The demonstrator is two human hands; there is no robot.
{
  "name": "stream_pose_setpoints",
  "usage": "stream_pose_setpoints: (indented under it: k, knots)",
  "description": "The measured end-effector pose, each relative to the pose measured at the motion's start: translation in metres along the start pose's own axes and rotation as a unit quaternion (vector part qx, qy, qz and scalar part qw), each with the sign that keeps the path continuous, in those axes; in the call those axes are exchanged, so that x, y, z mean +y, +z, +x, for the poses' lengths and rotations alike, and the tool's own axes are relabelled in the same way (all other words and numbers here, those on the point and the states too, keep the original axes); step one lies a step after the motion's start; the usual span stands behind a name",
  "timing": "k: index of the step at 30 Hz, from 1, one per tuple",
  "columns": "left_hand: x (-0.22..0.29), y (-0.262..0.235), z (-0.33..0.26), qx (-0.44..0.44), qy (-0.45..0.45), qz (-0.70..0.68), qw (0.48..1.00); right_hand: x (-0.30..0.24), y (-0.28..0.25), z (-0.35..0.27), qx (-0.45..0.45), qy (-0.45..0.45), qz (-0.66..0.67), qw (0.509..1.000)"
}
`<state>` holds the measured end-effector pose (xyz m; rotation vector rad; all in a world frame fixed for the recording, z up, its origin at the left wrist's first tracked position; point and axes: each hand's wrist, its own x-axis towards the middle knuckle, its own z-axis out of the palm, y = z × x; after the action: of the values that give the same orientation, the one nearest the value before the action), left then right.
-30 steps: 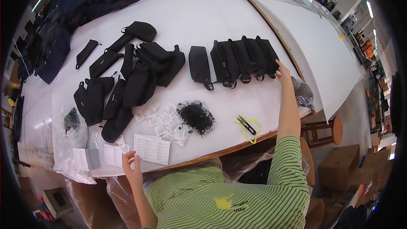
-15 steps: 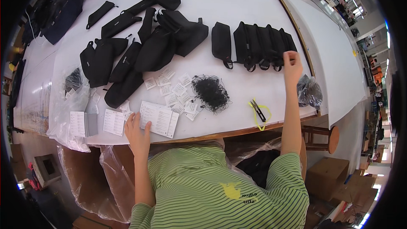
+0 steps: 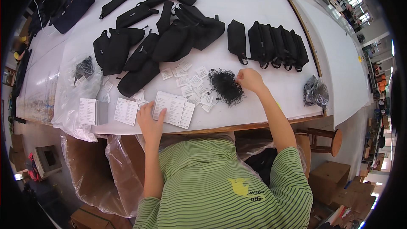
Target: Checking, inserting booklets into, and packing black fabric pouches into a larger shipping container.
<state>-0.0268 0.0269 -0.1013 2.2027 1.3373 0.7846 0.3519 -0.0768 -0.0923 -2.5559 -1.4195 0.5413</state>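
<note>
My left hand (image 3: 151,121) rests on the table's near side with fingers spread, its fingertips and thumb at the left edge of white printed cards (image 3: 169,107). My right hand (image 3: 251,79) pinches at the right edge of a tangled heap of thin black strings (image 3: 227,88); the fingertips partly hide what they grip. Small white labels (image 3: 181,80) lie scattered left of the heap. Beyond my right hand, black zip pouches (image 3: 277,46) stand in a row with loops toward me, and a single pouch (image 3: 236,38) lies beside them.
More black pouches (image 3: 174,42) are piled at the far left-centre. Clear plastic bags (image 3: 68,110) and a card stack (image 3: 87,111) sit at left. A plastic-wrapped black bundle (image 3: 316,92) lies at the right corner. Open cartons (image 3: 91,165) stand below the table edge; a wooden stool (image 3: 335,142) is at right.
My right hand has left the end of the pouch row and come left and nearer, to the string heap. My right forearm now mostly covers the yellow-corded thread snips. My left hand stays at the cards.
</note>
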Motion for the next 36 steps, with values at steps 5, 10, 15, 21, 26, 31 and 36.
stream_pose_setpoints:
  k: [5, 10, 15, 21, 26, 31, 36]
  knots:
    - [0.003, -0.003, -0.002, -0.051, 0.01, 0.073, 0.996, 0.006, -0.004, -0.005, -0.001, 0.003, 0.092, 0.996]
    - [0.001, -0.002, -0.001, -0.053, -0.004, 0.064, 0.997, 0.014, -0.007, -0.01, 0.057, -0.029, 0.25, 0.966]
    - [0.0, -0.001, -0.003, -0.044, -0.008, 0.061, 0.997, 0.004, -0.027, -0.015, 0.056, -0.016, 0.338, 0.939]
    - [0.001, -0.001, -0.002, -0.042, -0.004, 0.046, 0.998, 0.006, -0.018, -0.01, 0.116, 0.014, 0.192, 0.975]
    - [0.001, -0.003, -0.001, -0.049, -0.01, 0.056, 0.997, 0.0, 0.014, 0.002, 0.088, 0.074, 0.012, 0.993]
    - [0.0, -0.005, -0.001, -0.023, 0.017, 0.032, 0.999, 0.004, 0.01, 0.009, 0.037, 0.028, -0.03, 0.998]
    - [0.005, -0.009, 0.002, -0.012, -0.003, -0.029, 1.0, -0.017, -0.051, -0.02, 0.108, 0.001, 0.159, 0.981]
